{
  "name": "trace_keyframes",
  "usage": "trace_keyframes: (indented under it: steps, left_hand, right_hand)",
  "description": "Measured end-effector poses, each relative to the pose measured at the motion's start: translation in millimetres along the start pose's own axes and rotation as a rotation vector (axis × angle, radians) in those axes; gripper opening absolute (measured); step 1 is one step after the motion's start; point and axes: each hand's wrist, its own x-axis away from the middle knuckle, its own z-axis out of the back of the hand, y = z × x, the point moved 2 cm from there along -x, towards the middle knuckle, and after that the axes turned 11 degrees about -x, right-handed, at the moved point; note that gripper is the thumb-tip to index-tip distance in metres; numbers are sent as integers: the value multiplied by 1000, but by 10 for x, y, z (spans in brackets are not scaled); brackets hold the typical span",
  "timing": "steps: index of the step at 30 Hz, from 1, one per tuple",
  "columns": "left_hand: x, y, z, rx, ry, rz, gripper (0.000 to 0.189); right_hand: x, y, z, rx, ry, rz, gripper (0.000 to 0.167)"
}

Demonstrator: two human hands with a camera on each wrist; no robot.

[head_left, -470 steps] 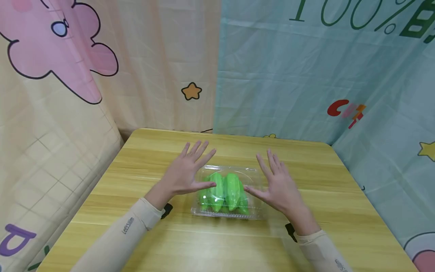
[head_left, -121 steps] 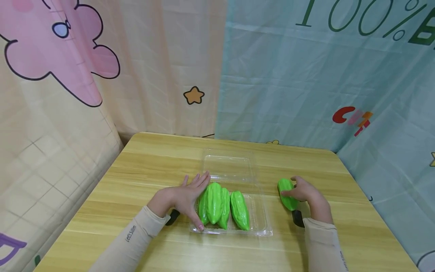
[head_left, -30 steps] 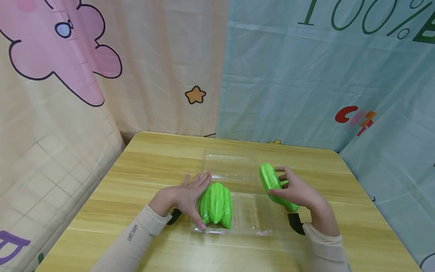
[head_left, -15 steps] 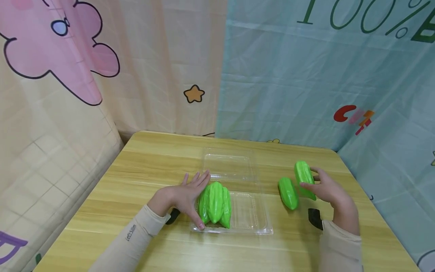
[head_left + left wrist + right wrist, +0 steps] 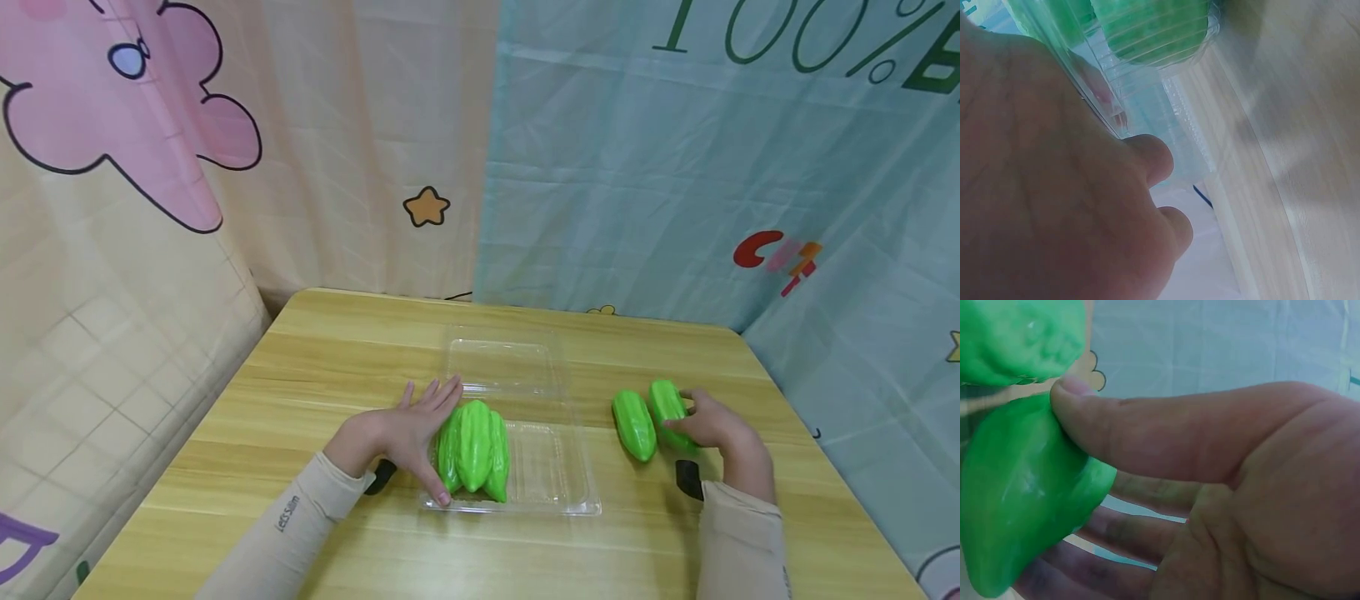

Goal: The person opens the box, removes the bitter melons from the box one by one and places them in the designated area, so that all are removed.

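My left hand rests with straight, spread fingers along the left side of an opened clear plastic container. Its thumb touches the front left corner. Inside, against that hand, several shiny green bitter melons are bunched together. On the right of the table, my right hand pinches another bitter melon between thumb and fingers, at table level. Close on its left lies a loose bitter melon. The right wrist view shows the thumb on the held melon's side, with the other fingers behind it.
The container's lid lies folded back behind the tray. All this stands on a wooden table, with printed curtains hanging behind its back edge and at both sides.
Earlier the container was closed. Over the last second, my right hand has carried a bitter melon rightward and lowered it beside the loose one. My left hand has stayed at the container's left side.
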Motion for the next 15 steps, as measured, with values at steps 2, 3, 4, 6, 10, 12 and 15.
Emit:
trace_keyframes:
  steps: [2,3,4,6,10,12,15]
  left_hand:
    - [-1,-2,-1,1,2,-1,155]
    - [-1,-3,-4,1,1,-1,155]
    - [-2,-4,-6,1,1,0,155]
    - [-5,-6,-12,2,-1,3,155]
    - [-4,-11,-21,1,-5,7,156]
    - [-3,-13,-20,1,-3,5,156]
    - [-2,-19,-13,-5,9,-10,156]
  right_hand:
    - [-9,7,-13,19,-6,-2,83]
    - [-12,14,-20,26,-10,-4,84]
    - [-17,18,-25,28,-11,-7,83]
    - [-21,24,-33,31,-15,-10,84]
    - [-32,34,-49,19,-31,-10,83]
    - [-35,32,-60,-19,-48,-18,83]
    - [-31,30,-84,-99,-72,-45,83]
